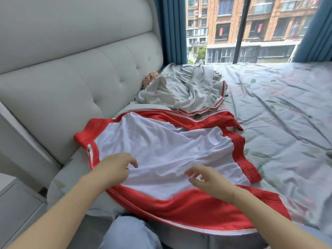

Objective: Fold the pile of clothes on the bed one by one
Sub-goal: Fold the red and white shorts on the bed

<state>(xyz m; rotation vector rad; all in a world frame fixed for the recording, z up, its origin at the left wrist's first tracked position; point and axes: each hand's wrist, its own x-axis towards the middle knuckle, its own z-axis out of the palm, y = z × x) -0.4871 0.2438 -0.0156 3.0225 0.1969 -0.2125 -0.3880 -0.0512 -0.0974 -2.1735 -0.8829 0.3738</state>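
Observation:
A red and white garment (167,151) lies spread on the near part of the bed, its white lining facing up and a red ribbed waistband along its right side. My left hand (116,166) rests on the white fabric near the left red edge, fingers loosely curved and holding nothing. Over the same white fabric, a little to the right, is my right hand (206,178), its fingers relaxed and slightly curled. Behind the garment lies a crumpled pile of grey clothes (188,90) with red and white trim, and an orange-brown piece (150,79) shows at the headboard.
A padded grey headboard (71,78) runs along the left. The floral bedsheet (278,114) stretches wrinkled to the right. Blue curtains (170,29) frame a window at the back. A white bedside cabinet (16,203) stands at the lower left. My knee in jeans (129,232) is at the bed's edge.

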